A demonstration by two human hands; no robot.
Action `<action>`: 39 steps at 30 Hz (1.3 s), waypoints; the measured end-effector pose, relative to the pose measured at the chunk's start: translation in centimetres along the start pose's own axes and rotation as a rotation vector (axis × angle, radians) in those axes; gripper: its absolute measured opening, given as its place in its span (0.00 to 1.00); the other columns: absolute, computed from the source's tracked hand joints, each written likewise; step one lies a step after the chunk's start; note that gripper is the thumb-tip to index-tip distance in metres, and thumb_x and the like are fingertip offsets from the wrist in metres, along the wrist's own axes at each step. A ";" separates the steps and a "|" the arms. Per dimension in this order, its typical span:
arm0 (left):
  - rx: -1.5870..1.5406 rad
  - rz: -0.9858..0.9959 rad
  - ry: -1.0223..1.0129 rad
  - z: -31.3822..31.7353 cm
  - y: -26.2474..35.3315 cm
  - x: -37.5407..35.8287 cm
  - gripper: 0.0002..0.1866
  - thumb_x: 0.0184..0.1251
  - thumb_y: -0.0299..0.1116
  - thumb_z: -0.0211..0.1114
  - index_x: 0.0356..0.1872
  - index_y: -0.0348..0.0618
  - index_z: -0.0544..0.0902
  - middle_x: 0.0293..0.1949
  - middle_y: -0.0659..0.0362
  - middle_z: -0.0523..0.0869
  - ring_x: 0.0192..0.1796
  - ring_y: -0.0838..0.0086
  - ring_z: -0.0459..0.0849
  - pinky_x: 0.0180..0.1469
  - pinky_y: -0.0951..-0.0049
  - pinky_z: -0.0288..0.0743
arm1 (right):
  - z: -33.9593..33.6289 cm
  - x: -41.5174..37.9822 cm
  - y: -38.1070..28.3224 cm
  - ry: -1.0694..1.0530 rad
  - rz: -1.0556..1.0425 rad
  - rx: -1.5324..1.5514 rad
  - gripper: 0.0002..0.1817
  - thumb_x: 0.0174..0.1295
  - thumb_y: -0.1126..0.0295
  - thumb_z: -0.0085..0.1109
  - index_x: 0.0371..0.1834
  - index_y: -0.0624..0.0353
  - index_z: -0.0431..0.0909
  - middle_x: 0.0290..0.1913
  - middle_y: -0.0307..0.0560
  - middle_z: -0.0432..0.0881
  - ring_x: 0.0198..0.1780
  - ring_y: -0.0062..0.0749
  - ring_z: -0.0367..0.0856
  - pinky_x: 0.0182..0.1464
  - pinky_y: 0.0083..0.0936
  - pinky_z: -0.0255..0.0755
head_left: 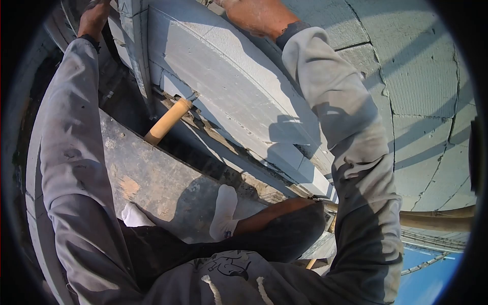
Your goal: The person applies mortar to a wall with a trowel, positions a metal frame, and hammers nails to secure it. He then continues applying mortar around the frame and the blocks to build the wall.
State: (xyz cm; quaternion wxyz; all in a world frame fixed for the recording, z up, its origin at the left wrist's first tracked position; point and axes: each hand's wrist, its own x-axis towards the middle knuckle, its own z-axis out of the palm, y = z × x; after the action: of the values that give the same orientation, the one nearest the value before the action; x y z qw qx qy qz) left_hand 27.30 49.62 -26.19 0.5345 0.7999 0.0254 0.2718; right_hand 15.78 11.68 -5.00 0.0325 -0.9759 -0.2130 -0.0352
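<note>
Left hand: raised to the top-left of the view, at the end of the block. It looks curled over the corner there, but the frame edge cuts it off, so I cannot tell whether it grips.

Right hand: raised at top centre, palm down on the block's upper edge. The fingers are out of frame, so open or closed cannot be told.

Block: long, pale grey, set on edge just beyond the board's far edge, spanning between the two hands. Both hands are at its top, one towards each end.

Step, as judged: the block is being steadied or nudged into place against the wall. Any next move calls for even pressure from both hands and sure footing, since the socked feet stand on the board near its far edge.

Outward: a wooden handle pokes up from the gap between the board's far edge and the block, below the left arm and clear of both hands. A pole runs along the lower right, well apart from the hands.
</note>
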 end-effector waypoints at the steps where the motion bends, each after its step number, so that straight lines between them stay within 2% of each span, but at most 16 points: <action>1: 0.256 0.138 0.024 0.3 0.0 0.3 0.27 0.77 0.50 0.52 0.63 0.38 0.78 0.61 0.50 0.82 0.64 0.59 0.78 0.64 0.69 0.68 | -0.2 0.1 0.1 -0.011 0.012 0.001 0.31 0.72 0.46 0.44 0.31 0.67 0.82 0.31 0.60 0.81 0.38 0.53 0.81 0.47 0.45 0.74; 2: 0.088 -0.042 -0.029 0.4 -0.4 0.4 0.27 0.75 0.50 0.54 0.62 0.38 0.79 0.62 0.50 0.81 0.65 0.60 0.77 0.64 0.68 0.69 | -0.5 0.2 0.2 -0.004 0.015 0.009 0.31 0.72 0.46 0.44 0.31 0.67 0.82 0.31 0.60 0.81 0.38 0.53 0.81 0.47 0.45 0.74; 5: -0.140 -0.160 0.010 0.6 1.2 -1.3 0.31 0.72 0.55 0.57 0.64 0.40 0.77 0.64 0.48 0.79 0.69 0.57 0.74 0.67 0.64 0.68 | -2.0 0.3 0.7 0.080 0.024 0.085 0.32 0.72 0.46 0.44 0.30 0.67 0.82 0.30 0.60 0.81 0.38 0.53 0.81 0.47 0.45 0.74; 7: -0.245 -0.151 0.163 2.2 2.5 -1.6 0.06 0.68 0.32 0.66 0.37 0.41 0.86 0.27 0.63 0.84 0.26 0.78 0.78 0.32 0.75 0.73 | -3.3 0.2 1.4 0.154 0.053 0.170 0.32 0.72 0.46 0.44 0.30 0.67 0.81 0.30 0.60 0.81 0.38 0.53 0.81 0.47 0.45 0.74; 11: -0.760 -0.063 0.029 2.9 4.3 -2.2 0.05 0.66 0.26 0.64 0.35 0.36 0.87 0.32 0.60 0.88 0.33 0.77 0.83 0.37 0.74 0.75 | -3.9 0.0 1.6 0.270 0.075 0.332 0.32 0.73 0.46 0.44 0.30 0.68 0.81 0.30 0.60 0.81 0.37 0.53 0.82 0.46 0.45 0.74; 15: -0.558 -0.219 -0.030 1.7 4.9 -2.7 0.05 0.67 0.27 0.65 0.34 0.36 0.85 0.29 0.58 0.87 0.26 0.74 0.83 0.30 0.72 0.77 | 0.6 -0.3 0.0 0.334 -0.094 0.256 0.32 0.73 0.46 0.44 0.29 0.68 0.81 0.30 0.60 0.81 0.37 0.53 0.82 0.46 0.45 0.74; 17: -0.557 -0.277 -0.083 2.3 6.3 -2.7 0.05 0.67 0.27 0.65 0.34 0.36 0.85 0.27 0.58 0.86 0.23 0.73 0.83 0.27 0.72 0.77 | 0.4 -0.4 -1.4 -0.072 0.190 -0.002 0.30 0.72 0.46 0.44 0.52 0.64 0.82 0.48 0.70 0.84 0.51 0.63 0.82 0.62 0.46 0.71; 19: -0.326 -0.146 0.282 3.6 5.5 -3.2 0.07 0.68 0.30 0.64 0.32 0.38 0.84 0.22 0.57 0.84 0.19 0.70 0.81 0.20 0.69 0.75 | -0.2 -0.5 -1.6 -0.042 0.154 0.070 0.30 0.72 0.46 0.44 0.53 0.65 0.81 0.49 0.71 0.83 0.52 0.64 0.82 0.62 0.46 0.71; 21: -0.397 -0.115 0.183 2.9 4.9 -3.2 0.07 0.68 0.31 0.63 0.35 0.38 0.84 0.22 0.57 0.84 0.18 0.71 0.81 0.20 0.70 0.75 | -0.8 -0.7 -0.5 0.010 0.112 0.208 0.31 0.72 0.46 0.45 0.56 0.66 0.80 0.52 0.73 0.81 0.54 0.66 0.80 0.62 0.47 0.70; 23: -0.420 -0.202 0.102 2.6 6.0 -3.1 0.05 0.67 0.30 0.65 0.37 0.38 0.83 0.24 0.57 0.85 0.20 0.72 0.82 0.23 0.70 0.76 | -1.0 0.0 2.4 0.167 -0.015 0.310 0.29 0.71 0.43 0.50 0.31 0.61 0.79 0.20 0.39 0.75 0.21 0.26 0.74 0.24 0.26 0.69; 26: -0.390 -0.258 0.136 3.2 6.7 -3.2 0.05 0.66 0.30 0.66 0.37 0.39 0.83 0.25 0.57 0.85 0.22 0.73 0.82 0.25 0.70 0.76 | -3.5 -0.1 1.8 0.225 0.172 0.559 0.27 0.70 0.43 0.51 0.31 0.58 0.78 0.17 0.32 0.71 0.16 0.16 0.67 0.18 0.16 0.60; 29: -0.333 -0.264 0.212 2.9 6.3 -3.6 0.06 0.66 0.31 0.67 0.39 0.39 0.83 0.25 0.58 0.85 0.23 0.73 0.82 0.25 0.70 0.75 | -1.9 -0.3 0.7 0.417 0.098 0.636 0.27 0.71 0.43 0.50 0.32 0.59 0.78 0.17 0.37 0.72 0.19 0.23 0.72 0.23 0.25 0.68; 31: -0.311 -0.244 0.219 3.2 6.7 -3.6 0.09 0.66 0.32 0.67 0.41 0.39 0.82 0.25 0.58 0.84 0.24 0.73 0.82 0.26 0.70 0.75 | 2.7 1.1 2.9 0.442 -0.253 0.028 0.27 0.72 0.43 0.49 0.32 0.60 0.78 0.17 0.41 0.72 0.22 0.29 0.75 0.30 0.36 0.73; 32: -0.315 -0.230 0.214 3.1 7.6 -3.5 0.09 0.66 0.32 0.67 0.41 0.39 0.82 0.25 0.58 0.84 0.24 0.73 0.82 0.26 0.70 0.75 | 2.1 0.7 2.1 0.457 -0.247 0.024 0.27 0.72 0.43 0.49 0.32 0.60 0.78 0.17 0.41 0.72 0.22 0.29 0.75 0.30 0.36 0.73; 34: -0.241 -0.359 0.235 2.9 8.7 -4.0 0.08 0.66 0.31 0.67 0.41 0.38 0.82 0.26 0.59 0.84 0.25 0.73 0.82 0.27 0.70 0.76 | 0.5 -0.4 -0.4 0.003 0.035 0.087 0.30 0.73 0.45 0.44 0.45 0.65 0.83 0.40 0.67 0.85 0.47 0.59 0.84 0.56 0.44 0.73; 39: -0.432 -0.181 0.156 3.6 3.6 -2.4 0.09 0.66 0.30 0.67 0.42 0.36 0.83 0.28 0.57 0.86 0.24 0.72 0.82 0.27 0.69 0.77 | -2.2 -2.1 0.1 0.080 0.133 0.185 0.31 0.73 0.43 0.45 0.35 0.65 0.81 0.28 0.57 0.81 0.34 0.48 0.82 0.44 0.42 0.76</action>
State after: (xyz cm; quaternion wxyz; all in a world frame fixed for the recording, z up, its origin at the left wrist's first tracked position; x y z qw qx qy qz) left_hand 26.04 44.26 -24.98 0.7117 0.6382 0.0792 0.2828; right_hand 13.76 10.55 -2.99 0.1332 -0.9785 -0.1489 -0.0522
